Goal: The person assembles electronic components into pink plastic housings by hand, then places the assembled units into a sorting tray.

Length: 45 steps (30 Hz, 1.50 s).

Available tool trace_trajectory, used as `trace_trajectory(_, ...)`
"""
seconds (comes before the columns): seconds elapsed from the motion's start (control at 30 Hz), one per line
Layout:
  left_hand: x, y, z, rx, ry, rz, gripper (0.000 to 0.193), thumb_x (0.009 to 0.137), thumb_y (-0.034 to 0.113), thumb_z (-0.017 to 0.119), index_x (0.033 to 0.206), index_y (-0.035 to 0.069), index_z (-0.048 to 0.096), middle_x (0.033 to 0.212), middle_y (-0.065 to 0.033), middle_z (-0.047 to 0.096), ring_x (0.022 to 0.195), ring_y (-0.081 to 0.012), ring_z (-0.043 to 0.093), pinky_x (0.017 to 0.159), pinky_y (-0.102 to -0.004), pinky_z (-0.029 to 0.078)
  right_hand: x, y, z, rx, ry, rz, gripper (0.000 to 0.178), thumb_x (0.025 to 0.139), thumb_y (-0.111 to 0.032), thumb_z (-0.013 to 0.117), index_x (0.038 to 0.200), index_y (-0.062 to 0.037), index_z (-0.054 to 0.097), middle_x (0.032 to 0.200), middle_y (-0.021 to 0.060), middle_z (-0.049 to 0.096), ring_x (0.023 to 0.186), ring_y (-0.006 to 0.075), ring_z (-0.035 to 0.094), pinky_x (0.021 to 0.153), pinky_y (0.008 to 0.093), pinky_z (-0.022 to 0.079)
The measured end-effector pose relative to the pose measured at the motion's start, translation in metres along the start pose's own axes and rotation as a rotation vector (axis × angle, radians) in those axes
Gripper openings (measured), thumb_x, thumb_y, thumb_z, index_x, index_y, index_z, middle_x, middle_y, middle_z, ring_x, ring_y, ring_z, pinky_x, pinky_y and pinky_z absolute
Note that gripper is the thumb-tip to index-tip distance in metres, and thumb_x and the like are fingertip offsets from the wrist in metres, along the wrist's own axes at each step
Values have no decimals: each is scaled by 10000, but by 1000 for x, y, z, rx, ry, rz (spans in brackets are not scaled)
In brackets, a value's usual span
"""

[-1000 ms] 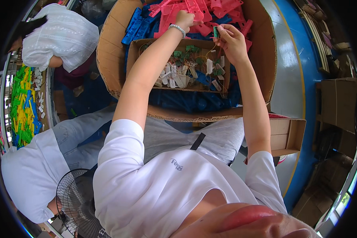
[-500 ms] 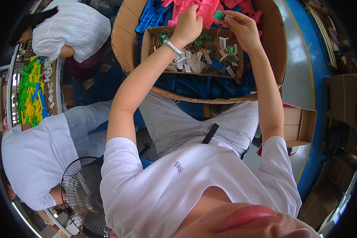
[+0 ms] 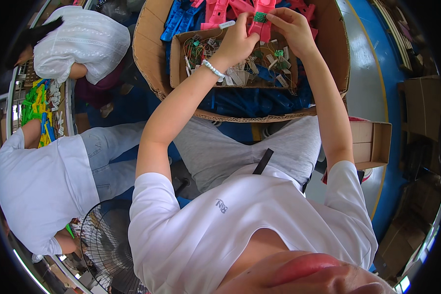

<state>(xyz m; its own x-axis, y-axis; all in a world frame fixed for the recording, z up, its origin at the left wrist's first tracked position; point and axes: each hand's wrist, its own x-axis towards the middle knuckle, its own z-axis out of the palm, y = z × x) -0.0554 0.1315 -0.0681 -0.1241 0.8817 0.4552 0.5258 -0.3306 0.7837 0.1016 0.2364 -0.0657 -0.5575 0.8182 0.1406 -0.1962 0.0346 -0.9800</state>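
Observation:
Over the large carton, my left hand [image 3: 237,41] is closed on a pink plastic part [image 3: 265,30], long and narrow with a hollow. My right hand [image 3: 295,33] pinches a small green circuit board [image 3: 260,17] against the upper part of that piece; whether the board is seated cannot be made out. A white piece [image 3: 227,24] shows just beside my left fingers, perhaps hanging by a wire. Below my hands, a shallow cardboard tray [image 3: 175,68] holds more green boards, thin wires and white pieces. More pink parts [image 3: 216,12] lie beyond my hands.
The large carton [image 3: 149,54] stands before my knees, with blue plastic parts [image 3: 250,102] under and around the tray. A small cardboard box [image 3: 363,142] is at my right. At left are a black fan [image 3: 110,245], two co-workers and a bench of coloured parts [image 3: 36,105].
My left hand has brought one pink part nearer, away from the pile. My right hand has moved the green board left onto it. The co-worker at lower left has reached toward the coloured parts.

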Motion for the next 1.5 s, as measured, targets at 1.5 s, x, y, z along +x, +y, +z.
trace_trajectory(1.5,15,10,-27,-47,121,206,356,1026,113,445,1366,25,496,1096,-91,634,873,-123,558,821,-272,462,-11,-22,34,118,-29,-3,288,871,-34,703,1125,56,603,1017,111,687,897,146,668,752,259,534)
